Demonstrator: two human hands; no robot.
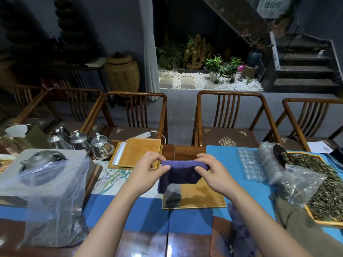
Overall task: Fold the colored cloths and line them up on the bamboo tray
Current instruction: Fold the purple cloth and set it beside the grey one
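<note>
Left hand (pixel 148 168) and right hand (pixel 213 171): each grip pinches one top corner of the purple cloth (pixel 181 175), thumbs to the front, fingers behind. Cloth held up at centre frame, top edge stretched level between the hands, lower part hanging loose. Left lower corner drops furthest.

Directly below, the bamboo tray (pixel 202 196) sits on the desk (pixel 118 204), lower centre of frame. A dark folded cloth (pixel 173 196) already lies at the tray's left end; the hanging purple hem overlaps it in view, though whether the two touch cannot be told. Rest of tray bare. Another crumpled purple cloth (pixel 241 236) waits at lower right, off the tray.

Judged step: mid-fold, one cloth placed, at least two remaining.

Risks:
- Hanging hem may drag across the dark folded cloth while being lowered and knock it out of line.
- Uneven hang means the fold could come out skewed if the corners are not matched first.
- Loose dried leaves in the tray (pixel 323 184) at right frame lie near; a swung cloth could catch bits.

Writing: none legible on the cloths or tray. A pale sign (pixel 272 5) at upper right shows three curled marks, not readable. Chair cushions carry ornamental motifs only.
</note>
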